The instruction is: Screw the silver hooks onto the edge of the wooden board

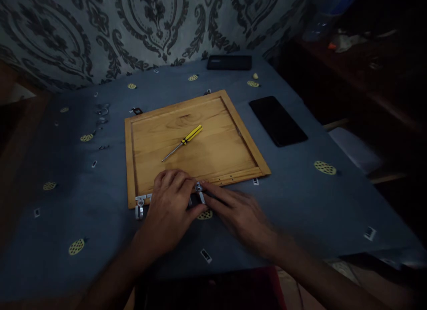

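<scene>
A square wooden panel [213, 145] with a raised frame lies on a blue cloth. A yellow-handled screwdriver [185, 140] rests on its middle. My left hand [171, 199] lies palm down over the panel's near edge, fingers curled over a metal hinge [199, 188]. My right hand [233, 207] comes in from the right, its fingertips pinching that same hinge. A second metal hinge [140, 205] sits at the panel's near left corner, untouched.
Two dark phones lie on the cloth, one to the right of the panel [277, 120] and one at the far edge [229, 62]. Small metal parts [102, 110] lie to the left. A patterned wall stands behind; dark furniture is on the right.
</scene>
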A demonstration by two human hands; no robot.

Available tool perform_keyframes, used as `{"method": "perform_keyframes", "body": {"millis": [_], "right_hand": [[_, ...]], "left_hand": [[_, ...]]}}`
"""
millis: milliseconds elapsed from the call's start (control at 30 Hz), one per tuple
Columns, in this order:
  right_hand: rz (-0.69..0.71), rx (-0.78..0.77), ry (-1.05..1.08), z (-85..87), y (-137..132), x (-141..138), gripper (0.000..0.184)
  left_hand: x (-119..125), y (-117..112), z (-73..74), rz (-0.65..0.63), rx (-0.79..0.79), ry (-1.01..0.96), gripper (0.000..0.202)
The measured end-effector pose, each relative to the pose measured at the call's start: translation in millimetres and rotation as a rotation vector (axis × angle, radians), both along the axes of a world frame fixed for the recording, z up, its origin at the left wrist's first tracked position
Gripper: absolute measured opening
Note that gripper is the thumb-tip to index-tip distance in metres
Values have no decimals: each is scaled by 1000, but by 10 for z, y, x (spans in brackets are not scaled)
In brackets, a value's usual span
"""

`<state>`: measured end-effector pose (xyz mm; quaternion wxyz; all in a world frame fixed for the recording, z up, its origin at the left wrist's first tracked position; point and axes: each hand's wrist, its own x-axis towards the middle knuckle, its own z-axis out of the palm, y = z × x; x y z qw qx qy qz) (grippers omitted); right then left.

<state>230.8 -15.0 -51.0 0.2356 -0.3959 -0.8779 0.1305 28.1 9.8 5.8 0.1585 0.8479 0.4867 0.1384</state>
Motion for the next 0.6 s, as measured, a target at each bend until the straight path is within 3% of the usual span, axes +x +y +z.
{"method": "perform_keyframes", "body": {"millis": [133, 300, 600], "right_hand": [[-6, 26, 8, 3, 0, -2, 44], [-7, 30, 5, 20, 5, -9, 45], [3, 22, 25, 59, 18, -13, 54]], "left_hand": [[-10, -7, 18, -4, -6, 15, 31], [-121, 41, 57, 10, -9, -17, 47], [-201, 54, 73, 4, -41, -38, 44]]}}
